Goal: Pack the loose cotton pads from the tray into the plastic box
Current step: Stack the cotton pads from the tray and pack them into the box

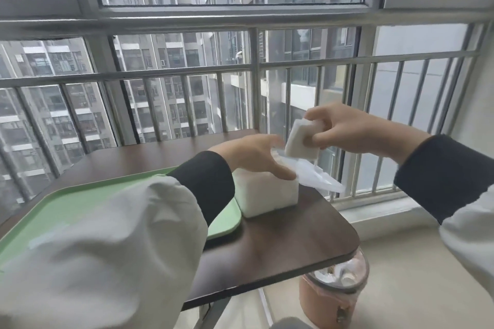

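A stack of white cotton pads (300, 141) hangs in the air above the table, pinched in my right hand (344, 129). Below it stands the translucent plastic box (267, 195), filled with white pads, at the right end of the green tray (80, 200). The box's clear lid (315, 173) is swung open to the right. My left hand (254, 155) rests on the top of the box with its fingers stretched out over the opening. My left sleeve hides most of the tray's near part.
The dark brown table (280, 243) ends in a rounded corner at the right front. A pink bin (334, 294) lined with a white bag stands on the floor under that corner. A metal railing (254, 69) and windows close off the far side.
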`<action>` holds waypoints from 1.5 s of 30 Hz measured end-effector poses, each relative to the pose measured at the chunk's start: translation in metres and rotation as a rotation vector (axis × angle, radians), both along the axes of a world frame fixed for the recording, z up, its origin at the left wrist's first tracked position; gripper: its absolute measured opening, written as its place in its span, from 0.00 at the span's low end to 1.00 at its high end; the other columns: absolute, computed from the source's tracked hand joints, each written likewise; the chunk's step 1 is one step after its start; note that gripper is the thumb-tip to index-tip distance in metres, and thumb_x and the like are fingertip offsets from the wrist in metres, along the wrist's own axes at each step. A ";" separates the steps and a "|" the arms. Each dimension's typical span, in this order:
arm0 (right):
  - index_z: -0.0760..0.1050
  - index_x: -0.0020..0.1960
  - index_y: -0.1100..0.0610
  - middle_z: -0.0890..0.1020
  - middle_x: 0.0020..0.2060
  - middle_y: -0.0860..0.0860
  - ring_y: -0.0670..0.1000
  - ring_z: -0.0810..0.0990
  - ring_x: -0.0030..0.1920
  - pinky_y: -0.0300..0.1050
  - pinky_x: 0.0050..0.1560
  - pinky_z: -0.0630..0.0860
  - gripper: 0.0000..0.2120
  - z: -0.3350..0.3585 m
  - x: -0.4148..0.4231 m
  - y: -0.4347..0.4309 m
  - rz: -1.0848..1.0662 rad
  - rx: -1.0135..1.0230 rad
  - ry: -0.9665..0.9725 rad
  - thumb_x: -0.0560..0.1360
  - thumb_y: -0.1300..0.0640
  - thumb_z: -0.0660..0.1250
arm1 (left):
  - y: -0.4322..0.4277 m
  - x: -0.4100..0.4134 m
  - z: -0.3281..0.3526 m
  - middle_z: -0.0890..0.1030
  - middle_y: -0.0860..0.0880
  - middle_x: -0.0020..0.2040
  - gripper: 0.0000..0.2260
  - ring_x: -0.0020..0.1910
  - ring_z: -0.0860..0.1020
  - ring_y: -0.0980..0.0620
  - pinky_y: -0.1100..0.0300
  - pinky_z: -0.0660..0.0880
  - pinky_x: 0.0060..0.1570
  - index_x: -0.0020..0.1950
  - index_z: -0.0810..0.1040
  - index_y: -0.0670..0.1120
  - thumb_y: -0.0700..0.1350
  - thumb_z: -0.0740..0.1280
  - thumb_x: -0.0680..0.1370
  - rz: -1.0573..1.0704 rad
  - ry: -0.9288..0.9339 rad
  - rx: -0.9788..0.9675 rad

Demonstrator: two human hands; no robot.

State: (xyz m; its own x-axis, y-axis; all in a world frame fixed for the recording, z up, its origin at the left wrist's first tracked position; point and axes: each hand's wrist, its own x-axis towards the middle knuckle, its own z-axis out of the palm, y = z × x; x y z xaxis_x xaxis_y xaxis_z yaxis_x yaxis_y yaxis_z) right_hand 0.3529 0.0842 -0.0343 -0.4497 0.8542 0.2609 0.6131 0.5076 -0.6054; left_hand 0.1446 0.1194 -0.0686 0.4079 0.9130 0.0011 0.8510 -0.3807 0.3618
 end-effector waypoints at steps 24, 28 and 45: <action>0.79 0.51 0.57 0.83 0.46 0.51 0.51 0.81 0.51 0.54 0.61 0.76 0.13 -0.030 -0.016 0.016 0.182 -0.313 0.360 0.67 0.61 0.70 | 0.011 0.015 -0.003 0.78 0.57 0.45 0.33 0.46 0.78 0.52 0.57 0.72 0.44 0.49 0.74 0.59 0.69 0.74 0.48 0.178 0.208 -0.119; 0.80 0.48 0.54 0.83 0.42 0.48 0.48 0.81 0.48 0.44 0.50 0.78 0.10 -0.037 -0.013 0.018 0.204 -0.327 0.316 0.66 0.61 0.73 | 0.006 0.012 0.001 0.70 0.47 0.63 0.49 0.62 0.71 0.42 0.43 0.71 0.65 0.72 0.65 0.57 0.73 0.67 0.54 0.184 0.381 -0.043; 0.76 0.45 0.56 0.80 0.38 0.49 0.46 0.78 0.41 0.42 0.44 0.75 0.09 -0.044 -0.019 0.018 0.141 -0.252 0.193 0.71 0.66 0.73 | 0.020 0.007 -0.004 0.81 0.50 0.45 0.26 0.44 0.80 0.48 0.52 0.79 0.49 0.49 0.79 0.50 0.67 0.73 0.63 0.078 0.412 0.103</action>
State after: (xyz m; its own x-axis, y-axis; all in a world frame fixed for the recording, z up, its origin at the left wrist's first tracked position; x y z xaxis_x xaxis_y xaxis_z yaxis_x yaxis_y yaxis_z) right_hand 0.3335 0.1020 -0.0779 -0.5308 0.8357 0.1407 0.4100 0.3986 -0.8204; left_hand 0.1518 0.1393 -0.0722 0.3231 0.9448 -0.0543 0.9441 -0.3258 -0.0509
